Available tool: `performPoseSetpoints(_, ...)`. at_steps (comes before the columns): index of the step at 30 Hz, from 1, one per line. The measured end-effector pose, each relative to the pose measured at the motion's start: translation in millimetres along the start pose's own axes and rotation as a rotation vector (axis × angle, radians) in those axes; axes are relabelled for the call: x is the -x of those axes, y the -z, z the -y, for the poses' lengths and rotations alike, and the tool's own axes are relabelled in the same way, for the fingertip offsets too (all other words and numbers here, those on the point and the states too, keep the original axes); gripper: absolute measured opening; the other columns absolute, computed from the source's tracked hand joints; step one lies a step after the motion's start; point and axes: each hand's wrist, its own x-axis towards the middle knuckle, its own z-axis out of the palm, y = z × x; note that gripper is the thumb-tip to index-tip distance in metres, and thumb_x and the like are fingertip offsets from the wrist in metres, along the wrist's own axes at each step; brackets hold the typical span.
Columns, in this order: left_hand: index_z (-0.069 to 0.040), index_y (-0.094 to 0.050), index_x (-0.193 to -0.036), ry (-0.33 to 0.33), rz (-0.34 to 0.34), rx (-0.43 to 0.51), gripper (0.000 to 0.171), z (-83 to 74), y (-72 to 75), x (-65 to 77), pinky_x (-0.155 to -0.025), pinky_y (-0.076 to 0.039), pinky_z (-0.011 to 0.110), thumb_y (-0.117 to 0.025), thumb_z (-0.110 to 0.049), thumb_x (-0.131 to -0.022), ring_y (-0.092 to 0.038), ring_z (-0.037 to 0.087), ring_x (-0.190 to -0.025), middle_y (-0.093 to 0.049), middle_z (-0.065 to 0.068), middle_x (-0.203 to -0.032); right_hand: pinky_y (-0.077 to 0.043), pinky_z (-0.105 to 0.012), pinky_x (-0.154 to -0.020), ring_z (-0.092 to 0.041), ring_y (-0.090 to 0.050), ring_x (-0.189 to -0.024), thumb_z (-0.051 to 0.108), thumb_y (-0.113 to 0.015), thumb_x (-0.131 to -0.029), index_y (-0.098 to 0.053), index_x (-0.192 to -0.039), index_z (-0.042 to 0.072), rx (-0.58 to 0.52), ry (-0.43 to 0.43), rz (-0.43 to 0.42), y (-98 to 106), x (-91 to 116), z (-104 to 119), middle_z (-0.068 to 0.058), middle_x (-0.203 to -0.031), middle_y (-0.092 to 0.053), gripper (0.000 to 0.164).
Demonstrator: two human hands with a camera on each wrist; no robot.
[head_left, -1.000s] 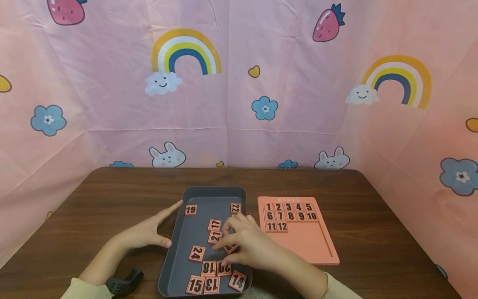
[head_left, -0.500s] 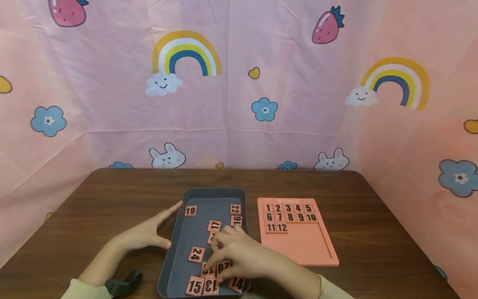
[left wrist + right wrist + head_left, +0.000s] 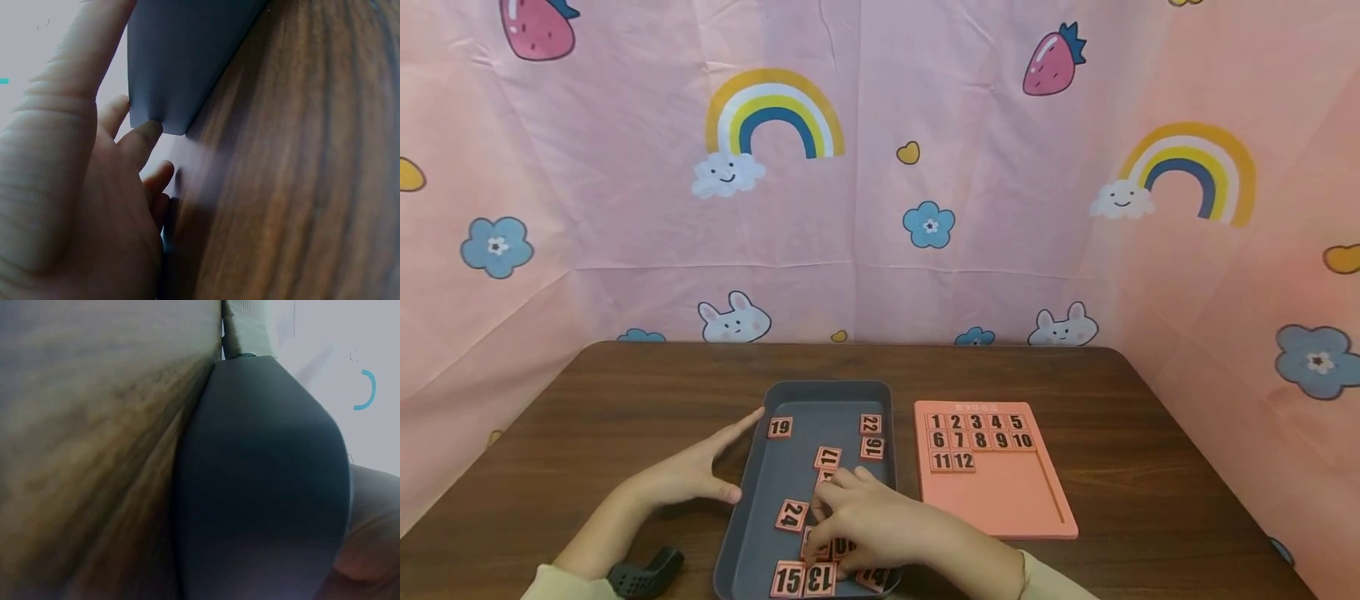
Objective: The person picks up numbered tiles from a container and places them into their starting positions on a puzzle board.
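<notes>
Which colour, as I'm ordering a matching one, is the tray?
Dark blue-grey; the tray shows best in the head view.

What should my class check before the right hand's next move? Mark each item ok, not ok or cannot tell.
1. Left hand at the side of the tray: ok, fingers appear to touch it.
2. Tiles 1 to 12 in order on the board: ok.
3. Space right of tile 12 free: ok.
4. Tile 13 turned like the board's numbers: not ok, it's upside down.
5. Tile 13 gripped by the right hand: cannot tell.
</notes>
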Motion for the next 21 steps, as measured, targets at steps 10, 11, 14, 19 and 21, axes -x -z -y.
performPoseSetpoints(10,-0.024,-0.009,-0.156,-0.011,0.007,0.006,0.102,1.0,1.4,-0.5,-0.091,-0.017,0.079,-0.077,-0.040,-0.080,-0.010,0.052,-0.136,-0.010,0.020,-0.157,-0.023,-0.016,-0.073,-0.003,-0.031,-0.089,0.048,-0.077,-0.072,-0.070,-0.109,0.044,0.019,0.028,0.088,5,-10,-3,0.015,-0.101,-0.044,0.038)
performPoseSetpoints(11,-0.024,-0.009,-0.156,-0.014,0.008,0.005,0.103,1.5,1.5,-0.1,-0.091,-0.017,0.079,-0.077,-0.040,-0.080,-0.010,0.052,-0.136,-0.010,0.021,-0.157,-0.023,-0.016,-0.073,-0.002,-0.031,-0.089,0.048,-0.077,-0.072,-0.070,-0.109,0.044,0.019,0.029,0.091,5,-10,-3,0.015,-0.100,-0.044,0.038)
performPoseSetpoints(14,-0.022,-0.009,-0.156,-0.020,0.014,0.014,0.103,2.2,1.3,0.3,-0.091,-0.015,0.079,-0.077,-0.040,-0.080,-0.008,0.052,-0.136,-0.009,0.021,-0.157,-0.023,-0.015,-0.073,-0.003,-0.031,-0.088,0.047,-0.078,-0.071,-0.071,-0.107,0.042,0.012,0.041,0.072,6,-10,-4,0.014,-0.099,-0.043,0.037)
performPoseSetpoints(19,-0.023,-0.009,-0.156,-0.025,0.021,0.034,0.103,2.7,1.3,-0.5,-0.091,-0.015,0.079,-0.077,-0.041,-0.080,-0.007,0.052,-0.136,-0.008,0.021,-0.157,-0.021,-0.017,-0.073,-0.005,-0.030,-0.087,0.048,-0.078,-0.068,-0.073,-0.104,0.037,-0.001,0.044,-0.011,10,-6,-5,0.011,-0.097,-0.042,0.038)
performPoseSetpoints(21,-0.025,-0.009,-0.156,-0.026,0.018,0.030,0.103,3.0,1.8,-1.0,-0.091,-0.015,0.079,-0.077,-0.041,-0.080,-0.008,0.052,-0.137,-0.008,0.020,-0.157,-0.021,-0.017,-0.073,-0.006,-0.030,-0.087,0.049,-0.079,-0.067,-0.074,-0.101,0.035,0.007,0.019,-0.052,14,-3,-5,0.011,-0.096,-0.041,0.037)
